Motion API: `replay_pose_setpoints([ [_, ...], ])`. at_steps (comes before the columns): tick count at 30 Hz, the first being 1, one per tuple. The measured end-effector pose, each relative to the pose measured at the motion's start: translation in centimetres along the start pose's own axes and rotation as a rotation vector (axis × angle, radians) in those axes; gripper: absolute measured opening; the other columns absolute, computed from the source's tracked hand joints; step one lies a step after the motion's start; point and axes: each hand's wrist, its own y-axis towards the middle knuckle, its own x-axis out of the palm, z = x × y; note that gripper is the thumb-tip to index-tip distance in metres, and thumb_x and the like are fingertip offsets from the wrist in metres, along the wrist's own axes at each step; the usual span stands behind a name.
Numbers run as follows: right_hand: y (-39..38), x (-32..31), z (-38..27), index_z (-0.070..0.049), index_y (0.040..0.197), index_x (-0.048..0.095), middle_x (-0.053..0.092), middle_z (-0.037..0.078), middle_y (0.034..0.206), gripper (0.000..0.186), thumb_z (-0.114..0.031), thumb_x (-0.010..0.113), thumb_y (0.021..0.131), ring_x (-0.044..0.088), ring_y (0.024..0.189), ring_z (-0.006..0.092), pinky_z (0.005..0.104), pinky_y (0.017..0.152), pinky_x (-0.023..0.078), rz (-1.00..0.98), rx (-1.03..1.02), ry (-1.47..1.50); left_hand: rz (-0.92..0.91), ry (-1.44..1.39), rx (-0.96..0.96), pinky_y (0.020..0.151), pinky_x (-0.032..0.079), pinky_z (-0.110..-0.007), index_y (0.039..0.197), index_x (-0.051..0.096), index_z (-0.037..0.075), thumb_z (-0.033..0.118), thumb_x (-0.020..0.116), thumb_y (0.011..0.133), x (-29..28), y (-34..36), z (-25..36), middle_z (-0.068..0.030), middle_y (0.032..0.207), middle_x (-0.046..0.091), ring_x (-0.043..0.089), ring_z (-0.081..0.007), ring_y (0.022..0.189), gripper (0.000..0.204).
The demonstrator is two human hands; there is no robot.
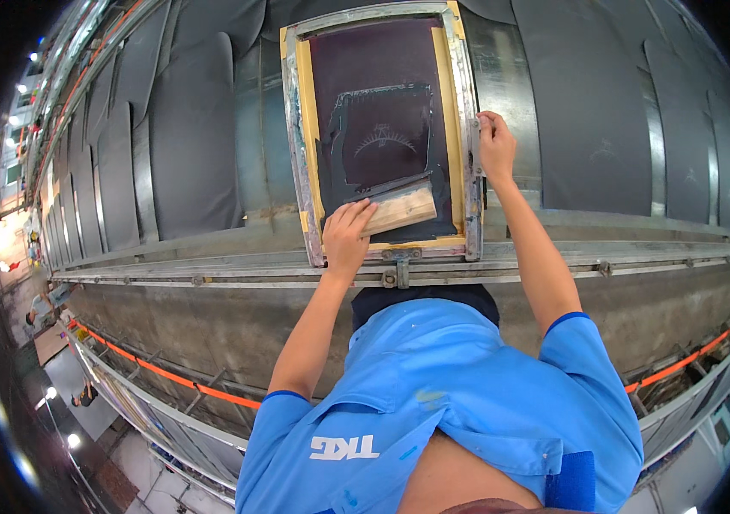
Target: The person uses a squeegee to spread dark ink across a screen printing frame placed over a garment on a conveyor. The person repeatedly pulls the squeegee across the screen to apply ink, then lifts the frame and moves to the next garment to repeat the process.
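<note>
Our blue shirt (468,377) fills the lower centre. Beyond it, a long table (502,77) crosses the view, bearing a metal frame (465,94) at upper centre. Its taped sides hem in dark mesh (373,60) and what looks like dark ink (421,230). We seem to be mid-spread; the next move likely calls for even pressure on the wooden squeegee (403,208), tilted near the frame's lower edge. Our left hand (348,230) grips its left end; our right hand (496,144) curls at the frame's right side, its hold unclear.
</note>
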Motion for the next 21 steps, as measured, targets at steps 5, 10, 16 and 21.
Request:
replay_pose_setpoints([
  [5,0.6,0.5,1.3,-0.006,0.112,0.071,0.051,0.003,0.064,0.024,-0.025,0.058,0.104,0.044,0.06,0.011,0.031,0.059,0.039,0.012,-0.016,-0.053,-0.048,-0.023,0.076,0.098,0.047,-0.042,0.122,0.073,0.017,-0.003,0.068,0.066,-0.9,-3.2,-0.5,-0.0001,0.125,0.069,0.061,-0.0256,0.12,0.06],
  [10,0.6,-1.1,0.7,-0.008,0.116,0.072,0.06,0.008,0.091,0.028,-0.03,0.06,0.103,0.056,0.082,0.0205,0.0368,0.075,0.048,-0.111,-0.019,-0.271,-0.044,0.021,0.129,0.098,0.048,-0.042,0.119,0.074,0.016,-0.003,0.067,0.069,-0.4,-1.7,-0.8,-0.0014,0.122,0.07,0.062,-0.026,0.117,0.054],
  [16,1.5,-2.2,-8.6,-0.008,0.122,0.071,0.063,0.013,0.122,0.039,-0.034,0.07,0.093,0.059,0.118,0.032,0.0451,0.095,0.051,-0.379,-0.476,-0.416,0.018,-0.053,0.144,0.095,0.054,-0.039,0.112,0.075,0.015,-0.006,0.071,0.072,0.3,12.0,-4.7,-0.0051,0.115,0.074,0.068,-0.0277,0.107,0.045],
  [21,4.7,2.9,-9.2,-0.005,0.121,0.07,0.063,0.014,0.118,0.038,-0.018,0.076,0.085,0.06,0.116,0.033,0.0437,0.097,0.051,-0.629,-0.519,-0.44,-0.028,-0.092,0.095,0.091,0.055,-0.036,0.109,0.077,0.015,-0.002,0.075,0.07,-0.3,20.1,-5.9,-0.0041,0.11,0.076,0.069,-0.025,0.104,0.043],
])
